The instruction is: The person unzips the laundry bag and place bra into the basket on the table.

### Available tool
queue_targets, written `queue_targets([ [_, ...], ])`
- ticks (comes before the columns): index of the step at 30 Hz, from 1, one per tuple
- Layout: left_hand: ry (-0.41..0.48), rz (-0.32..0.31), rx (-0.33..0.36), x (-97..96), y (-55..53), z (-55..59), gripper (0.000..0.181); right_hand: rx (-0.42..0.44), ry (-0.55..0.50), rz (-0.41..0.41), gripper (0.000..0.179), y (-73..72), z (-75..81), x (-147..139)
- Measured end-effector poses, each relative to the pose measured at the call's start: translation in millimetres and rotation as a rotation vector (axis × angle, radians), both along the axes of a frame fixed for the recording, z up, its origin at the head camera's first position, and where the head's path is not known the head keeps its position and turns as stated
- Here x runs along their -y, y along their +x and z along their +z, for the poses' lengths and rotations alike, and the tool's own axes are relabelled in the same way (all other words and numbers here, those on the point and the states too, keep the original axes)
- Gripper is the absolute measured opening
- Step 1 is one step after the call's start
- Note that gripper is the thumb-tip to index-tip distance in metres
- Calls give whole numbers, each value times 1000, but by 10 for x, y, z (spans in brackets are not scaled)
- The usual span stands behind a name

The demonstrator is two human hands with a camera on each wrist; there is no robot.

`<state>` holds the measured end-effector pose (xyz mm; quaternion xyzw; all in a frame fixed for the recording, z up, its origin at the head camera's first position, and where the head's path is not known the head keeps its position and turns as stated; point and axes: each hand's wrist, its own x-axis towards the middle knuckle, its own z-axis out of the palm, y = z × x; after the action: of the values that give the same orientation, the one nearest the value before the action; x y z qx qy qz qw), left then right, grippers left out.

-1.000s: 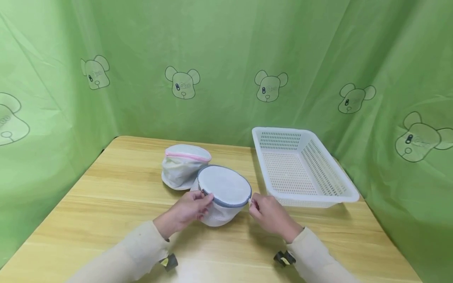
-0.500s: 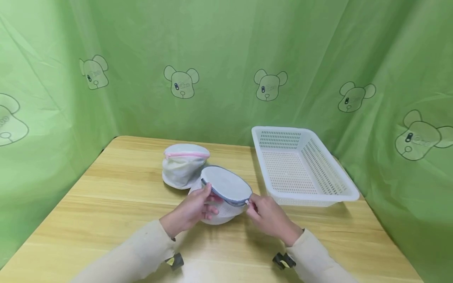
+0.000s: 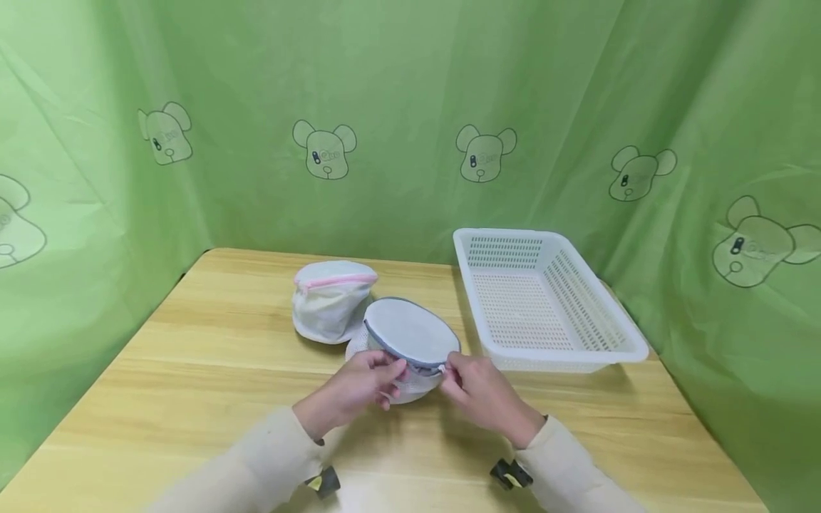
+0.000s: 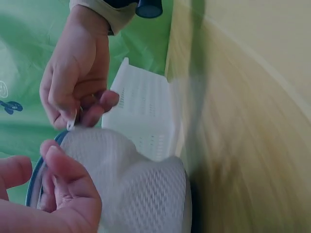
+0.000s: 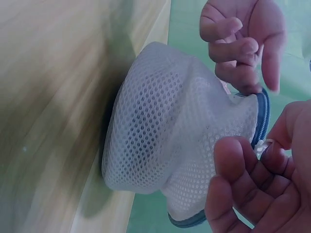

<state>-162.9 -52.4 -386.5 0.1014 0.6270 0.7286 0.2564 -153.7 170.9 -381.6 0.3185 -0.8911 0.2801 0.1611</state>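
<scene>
A white mesh laundry bag (image 3: 410, 331) with a blue-grey zip round its lid sits at the table's middle, lid tilted up. My left hand (image 3: 359, 388) holds the front of its zipped rim, thumb on one side and curled fingers on the other. At the rim's right front, my right hand (image 3: 481, 392) pinches the small white zip pull (image 5: 262, 145). The zip is partly undone; a gap shows under the front of the lid. Behind and left stands a second mesh laundry bag (image 3: 330, 313) with a pink zip, overlapped by the first in the head view.
A white slotted plastic basket (image 3: 474, 306) stands at the right, near the back of the wooden table (image 3: 192, 356). Green curtain (image 3: 398, 206) with bear-head prints hangs round the back and sides.
My left hand let go of the rim, spread its fingers, then took hold farther right, nearer my right hand. The lid tilted up, and my right hand shifted slightly left with the zip pull.
</scene>
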Motion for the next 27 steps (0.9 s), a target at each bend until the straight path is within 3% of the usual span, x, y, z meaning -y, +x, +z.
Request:
queue_targets([
  [5, -1, -25, 74, -115, 43, -9, 30, -6, -13, 28, 21, 2, 2, 41],
  [9, 29, -10, 109, -187, 73, -29, 30, 12, 3, 13, 22, 10, 1, 41],
  [20, 66, 155, 88, -268, 64, -7, 28, 7, 1, 15, 21, -23, 18, 63],
  [27, 44, 274, 49, -315, 116, -22, 29, 4, -10, 13, 22, 3, 25, 80],
])
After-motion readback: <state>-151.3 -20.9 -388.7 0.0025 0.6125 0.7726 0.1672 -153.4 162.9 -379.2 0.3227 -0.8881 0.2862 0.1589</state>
